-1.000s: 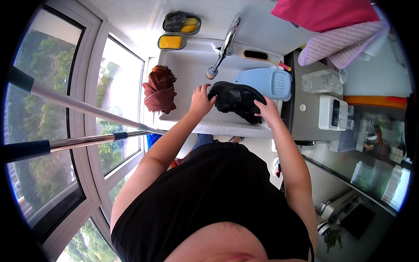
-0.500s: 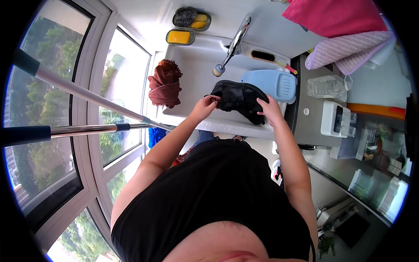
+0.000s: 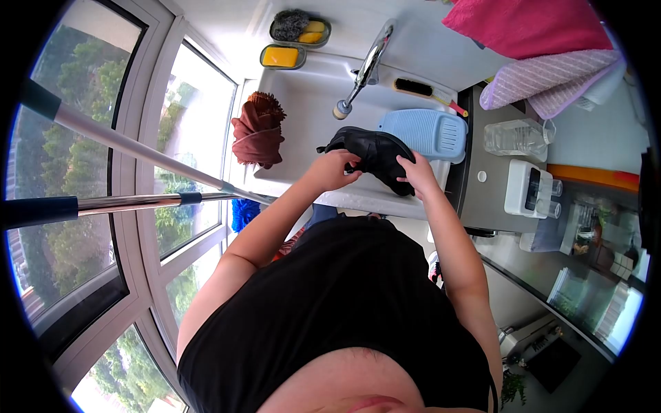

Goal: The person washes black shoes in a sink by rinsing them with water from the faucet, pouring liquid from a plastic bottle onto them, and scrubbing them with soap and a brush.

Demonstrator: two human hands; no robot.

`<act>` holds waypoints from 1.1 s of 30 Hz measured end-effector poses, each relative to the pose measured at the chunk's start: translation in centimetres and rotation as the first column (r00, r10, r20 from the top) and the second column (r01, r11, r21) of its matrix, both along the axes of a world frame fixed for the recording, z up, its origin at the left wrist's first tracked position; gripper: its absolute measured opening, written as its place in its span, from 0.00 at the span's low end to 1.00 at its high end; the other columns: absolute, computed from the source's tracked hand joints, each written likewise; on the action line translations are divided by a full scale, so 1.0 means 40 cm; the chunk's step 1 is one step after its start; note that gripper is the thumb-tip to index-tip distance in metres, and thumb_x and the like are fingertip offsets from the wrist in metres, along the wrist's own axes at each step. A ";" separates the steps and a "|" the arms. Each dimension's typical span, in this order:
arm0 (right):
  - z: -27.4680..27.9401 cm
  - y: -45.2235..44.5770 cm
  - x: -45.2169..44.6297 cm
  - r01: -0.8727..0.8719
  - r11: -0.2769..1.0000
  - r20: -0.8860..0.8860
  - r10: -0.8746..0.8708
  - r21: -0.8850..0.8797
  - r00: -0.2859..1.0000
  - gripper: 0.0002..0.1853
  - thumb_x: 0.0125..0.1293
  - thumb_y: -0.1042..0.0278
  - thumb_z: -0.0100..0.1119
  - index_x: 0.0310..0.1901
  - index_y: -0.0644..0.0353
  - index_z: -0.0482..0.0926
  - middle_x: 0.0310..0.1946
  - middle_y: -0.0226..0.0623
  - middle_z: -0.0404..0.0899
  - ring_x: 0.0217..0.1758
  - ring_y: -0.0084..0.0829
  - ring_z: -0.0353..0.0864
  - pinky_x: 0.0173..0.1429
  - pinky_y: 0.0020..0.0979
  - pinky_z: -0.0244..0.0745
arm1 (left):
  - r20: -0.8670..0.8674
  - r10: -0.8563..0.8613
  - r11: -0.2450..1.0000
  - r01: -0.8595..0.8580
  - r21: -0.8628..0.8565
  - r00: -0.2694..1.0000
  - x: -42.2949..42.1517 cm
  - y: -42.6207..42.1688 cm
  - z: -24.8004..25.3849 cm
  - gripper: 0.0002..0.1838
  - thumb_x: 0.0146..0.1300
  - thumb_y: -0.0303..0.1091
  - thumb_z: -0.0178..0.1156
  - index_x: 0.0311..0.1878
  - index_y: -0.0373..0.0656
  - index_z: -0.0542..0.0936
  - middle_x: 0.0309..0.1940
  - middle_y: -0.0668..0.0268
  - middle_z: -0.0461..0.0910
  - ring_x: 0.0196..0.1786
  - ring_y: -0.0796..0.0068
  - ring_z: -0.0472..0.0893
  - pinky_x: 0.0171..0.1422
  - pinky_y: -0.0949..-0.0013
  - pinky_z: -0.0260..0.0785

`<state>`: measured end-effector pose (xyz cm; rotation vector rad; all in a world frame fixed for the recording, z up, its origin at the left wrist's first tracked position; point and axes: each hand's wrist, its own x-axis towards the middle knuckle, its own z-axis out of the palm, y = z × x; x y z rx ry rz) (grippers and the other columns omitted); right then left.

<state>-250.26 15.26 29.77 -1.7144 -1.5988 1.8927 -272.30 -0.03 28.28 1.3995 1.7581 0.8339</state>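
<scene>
A black shoe (image 3: 375, 153) is held over the front part of the white sink (image 3: 303, 96), below the faucet (image 3: 365, 69). My left hand (image 3: 335, 169) is closed on the shoe's near side, toward its left end, with the fingertips at its opening. At the other end, my right hand (image 3: 417, 173) grips the shoe with thumb and fingers. A light blue ridged washboard (image 3: 423, 133) lies in the sink just behind and right of the shoe. Reddish-brown cloths (image 3: 257, 134) hang over the sink's left edge.
Two soap dishes with a yellow soap bar (image 3: 280, 56) and a grey scrubber (image 3: 290, 25) sit behind the sink. A brush (image 3: 413, 87) lies on the back rim. Right stand a clear plastic jug (image 3: 513, 136) and a white device (image 3: 525, 187). Poles (image 3: 138, 202) cross the left.
My left hand has moved from the shoe's left tip to its near side. The right hand keeps its grip at the other end. The view has shifted slightly.
</scene>
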 end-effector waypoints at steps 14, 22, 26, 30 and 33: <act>0.102 0.054 0.050 -0.048 0.963 -0.047 0.037 -0.264 0.998 0.26 0.75 0.57 0.59 0.70 0.54 0.69 0.64 0.35 0.74 0.58 0.33 0.78 0.47 0.39 0.81 | -0.007 0.085 0.935 -0.077 0.347 0.996 -0.100 -0.030 0.020 0.18 0.54 0.26 0.69 0.50 0.44 0.82 0.47 0.59 0.81 0.49 0.59 0.82 0.54 0.60 0.76; 0.074 0.051 0.053 -0.040 0.940 -0.047 0.025 -0.339 0.999 0.24 0.76 0.58 0.58 0.70 0.52 0.69 0.61 0.34 0.77 0.55 0.32 0.79 0.47 0.38 0.81 | 0.083 0.128 0.942 -0.147 0.301 0.988 -0.067 -0.034 0.071 0.18 0.57 0.32 0.70 0.52 0.44 0.83 0.50 0.60 0.81 0.52 0.56 0.80 0.60 0.58 0.74; 0.074 0.027 0.036 -0.070 0.948 -0.065 0.052 -0.311 0.997 0.25 0.76 0.59 0.57 0.71 0.50 0.69 0.59 0.34 0.79 0.54 0.32 0.80 0.47 0.39 0.81 | -0.187 0.088 0.932 -0.015 0.361 0.978 -0.052 -0.002 0.028 0.14 0.60 0.33 0.68 0.50 0.45 0.83 0.49 0.62 0.81 0.53 0.55 0.79 0.62 0.57 0.72; 0.052 0.022 0.034 -0.058 0.951 -0.067 0.039 -0.303 0.997 0.24 0.76 0.58 0.57 0.70 0.51 0.69 0.58 0.35 0.79 0.54 0.33 0.80 0.46 0.39 0.81 | -0.204 0.089 0.953 -0.024 0.301 0.975 -0.061 0.003 0.040 0.12 0.59 0.30 0.68 0.47 0.46 0.84 0.49 0.64 0.81 0.55 0.57 0.79 0.62 0.57 0.71; 0.038 0.026 0.038 -0.002 0.939 -0.075 -0.025 -0.343 0.997 0.23 0.75 0.58 0.58 0.68 0.52 0.71 0.57 0.36 0.79 0.52 0.33 0.80 0.46 0.38 0.81 | -0.236 -0.066 0.912 0.154 0.379 0.970 -0.082 -0.008 0.063 0.12 0.55 0.30 0.69 0.44 0.46 0.83 0.51 0.65 0.81 0.56 0.59 0.79 0.63 0.57 0.71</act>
